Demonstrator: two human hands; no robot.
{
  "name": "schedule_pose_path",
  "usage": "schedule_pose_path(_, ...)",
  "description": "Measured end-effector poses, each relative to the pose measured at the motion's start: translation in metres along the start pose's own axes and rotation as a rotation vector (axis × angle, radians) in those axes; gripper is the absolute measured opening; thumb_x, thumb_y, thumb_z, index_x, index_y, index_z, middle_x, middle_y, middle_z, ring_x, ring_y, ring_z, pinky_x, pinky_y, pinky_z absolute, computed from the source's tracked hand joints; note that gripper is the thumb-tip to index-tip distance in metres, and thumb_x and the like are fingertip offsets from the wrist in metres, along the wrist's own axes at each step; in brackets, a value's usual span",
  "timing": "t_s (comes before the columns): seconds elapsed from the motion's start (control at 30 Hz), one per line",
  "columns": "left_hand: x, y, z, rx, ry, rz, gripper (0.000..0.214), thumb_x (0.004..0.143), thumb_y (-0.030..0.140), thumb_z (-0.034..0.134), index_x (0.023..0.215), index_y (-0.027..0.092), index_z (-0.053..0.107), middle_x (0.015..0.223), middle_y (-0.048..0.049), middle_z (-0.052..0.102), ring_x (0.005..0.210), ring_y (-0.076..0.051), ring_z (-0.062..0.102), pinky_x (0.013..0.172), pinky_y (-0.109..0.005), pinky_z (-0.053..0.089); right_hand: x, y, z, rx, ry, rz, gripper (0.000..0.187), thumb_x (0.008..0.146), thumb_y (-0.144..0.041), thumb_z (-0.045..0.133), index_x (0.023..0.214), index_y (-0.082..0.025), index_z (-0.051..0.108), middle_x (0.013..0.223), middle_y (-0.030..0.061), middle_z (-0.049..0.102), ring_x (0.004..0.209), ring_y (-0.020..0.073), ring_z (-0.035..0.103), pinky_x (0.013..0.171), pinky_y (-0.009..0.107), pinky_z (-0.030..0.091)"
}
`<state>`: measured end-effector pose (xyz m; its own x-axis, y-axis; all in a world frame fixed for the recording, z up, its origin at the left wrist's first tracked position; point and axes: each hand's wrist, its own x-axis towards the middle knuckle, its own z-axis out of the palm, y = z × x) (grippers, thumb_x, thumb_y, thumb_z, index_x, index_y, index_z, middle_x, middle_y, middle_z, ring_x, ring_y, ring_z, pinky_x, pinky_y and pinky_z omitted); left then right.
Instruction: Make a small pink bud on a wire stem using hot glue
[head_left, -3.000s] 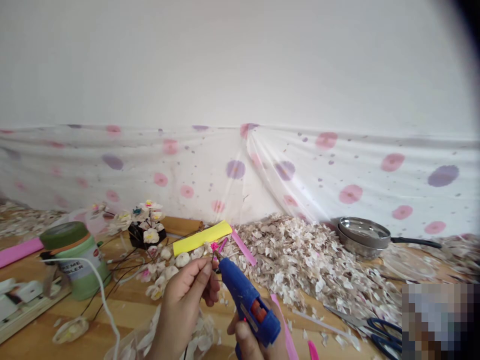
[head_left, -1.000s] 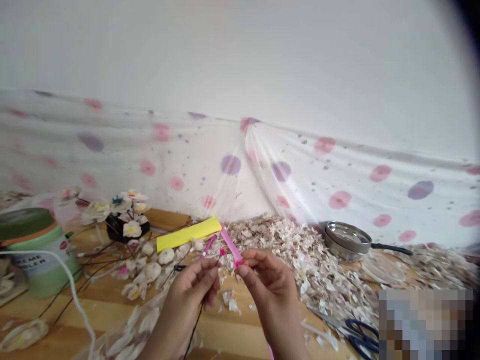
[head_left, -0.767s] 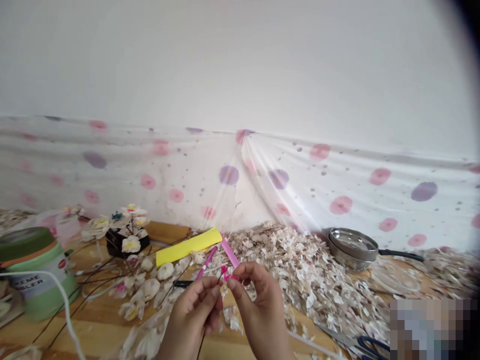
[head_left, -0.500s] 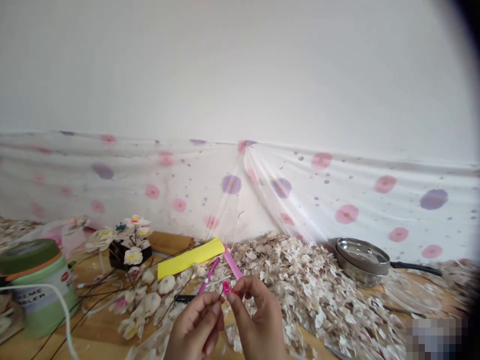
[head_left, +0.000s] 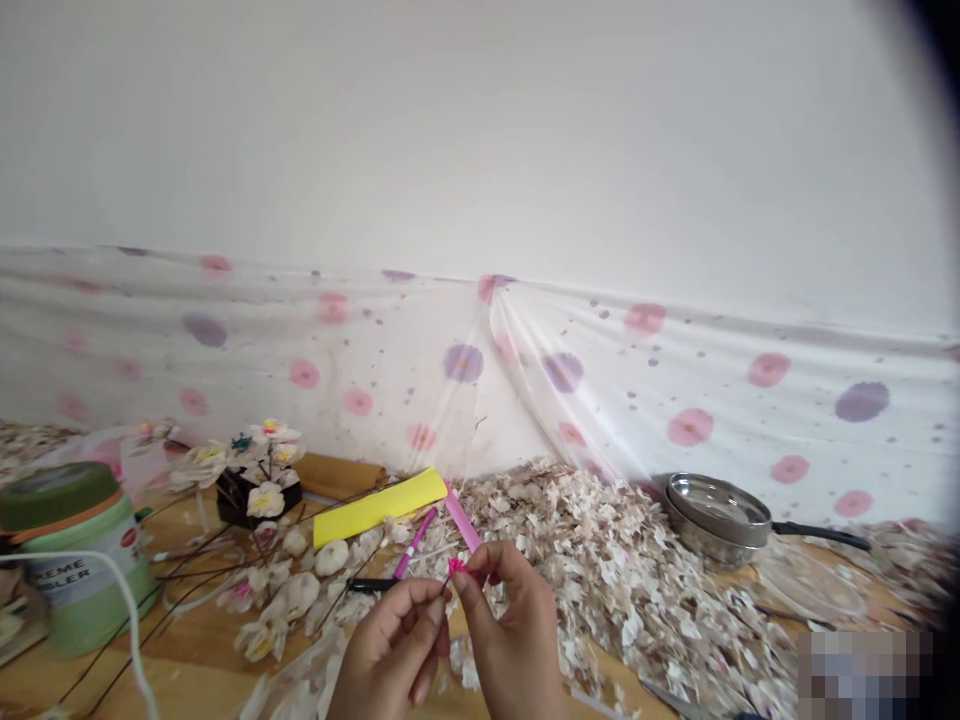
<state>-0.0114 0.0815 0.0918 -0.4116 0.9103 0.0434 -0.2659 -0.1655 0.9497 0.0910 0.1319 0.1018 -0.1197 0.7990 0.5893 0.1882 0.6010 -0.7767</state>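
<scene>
Both hands meet low in the middle of the view, over the wooden table. My right hand (head_left: 514, 620) pinches a small bright-pink piece of crinkled paper (head_left: 455, 567) between thumb and forefinger. Close against it, my left hand (head_left: 401, 640) is closed with thumb and forefinger pinched together on a thin dark stem that runs up to the pink piece. Just beyond the fingers lie a purple pen (head_left: 415, 543), a black pen (head_left: 371, 585) and a pink paper strip (head_left: 461, 518). A folded yellow paper sheet (head_left: 380, 507) rests behind them.
A large heap of pale petals (head_left: 585, 560) covers the right. Metal bowls (head_left: 716, 520) with a pan handle stand behind it. At left are a green tumbler (head_left: 86, 560), a white cable (head_left: 124, 590), dark stems and white flowers (head_left: 266, 500) in a black box. Scissors (head_left: 675, 700) lie near the front.
The view has shifted slightly. Both hands keep their pinch at nearly the same place, and the pink piece sits a little higher, turned slightly between the fingertips.
</scene>
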Motion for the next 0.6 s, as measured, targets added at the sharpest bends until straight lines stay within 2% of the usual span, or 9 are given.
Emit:
schedule_pose_path(0.17, -0.0002, -0.0024, -0.0014, 0.014, 0.030, 0.021, 0.046, 0.059, 0.059, 0.077, 0.072, 0.016, 0.067, 0.051, -0.0001, 0.056, 0.040, -0.007, 0.036, 0.040, -0.020, 0.022, 0.0016, -0.0060, 0.0002, 0.009, 0.030, 0.034, 0.008, 0.077, -0.016, 0.056, 0.071, -0.020, 0.057, 0.066, -0.0007, 0.062, 0.062, 0.0163, 0.059, 0.061, 0.025, 0.045)
schedule_pose_path(0.33, 0.0025, -0.0049, -0.0055, 0.022, -0.016, 0.012, 0.043, 0.062, 0.056, 0.077, 0.073, 0.016, 0.067, 0.053, 0.0003, 0.057, 0.038, -0.006, 0.036, 0.039, -0.019, 0.022, -0.0006, -0.0073, 0.0002, 0.001, 0.003, 0.059, 0.007, 0.077, -0.017, 0.055, 0.071, -0.020, 0.056, 0.067, -0.0003, 0.061, 0.065, 0.0171, 0.058, 0.063, 0.026, 0.044)
schedule_pose_path(0.6, -0.0004, -0.0024, -0.0067, 0.005, -0.023, 0.013, 0.039, 0.065, 0.052, 0.076, 0.078, 0.016, 0.068, 0.055, 0.0010, 0.058, 0.040, -0.005, 0.038, 0.040, -0.019, 0.023, -0.0021, -0.0073, -0.0002, -0.003, -0.039, 0.068, 0.009, 0.079, -0.018, 0.053, 0.071, -0.020, 0.053, 0.066, -0.0014, 0.058, 0.063, 0.0161, 0.055, 0.062, 0.026, 0.041)
